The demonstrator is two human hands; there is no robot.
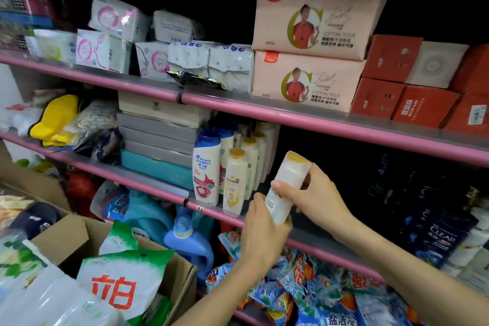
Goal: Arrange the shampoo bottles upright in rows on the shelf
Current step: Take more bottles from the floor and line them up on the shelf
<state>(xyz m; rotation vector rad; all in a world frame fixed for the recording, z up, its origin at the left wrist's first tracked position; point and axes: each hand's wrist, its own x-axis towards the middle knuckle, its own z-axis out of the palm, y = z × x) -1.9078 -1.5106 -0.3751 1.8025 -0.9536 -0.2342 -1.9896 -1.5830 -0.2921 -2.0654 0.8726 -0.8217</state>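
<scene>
Both my hands hold one white Pantene bottle with a gold cap (pixel 289 180), tilted a little right, in front of the middle shelf (pixel 148 181). My left hand (pixel 262 230) grips its base; my right hand (pixel 315 193) wraps its upper body. To the left, a row of Pantene bottles (pixel 234 180) stands upright, running back into the shelf. Beside them stand Head & Shoulders bottles (pixel 206 169), also in a row. Dark Clear bottles (pixel 436 235) stand at the right of the same shelf. A dark gap lies between the Pantene row and the Clear bottles.
Stacked grey and teal boxes (pixel 158 145) sit left of the bottles. The upper shelf holds tissue packs (pixel 312 42) and red boxes (pixel 412 87). Below are blue detergent jugs (pixel 185 235), detergent bags (pixel 304 288) and an open cardboard box (pixel 169 267) at the lower left.
</scene>
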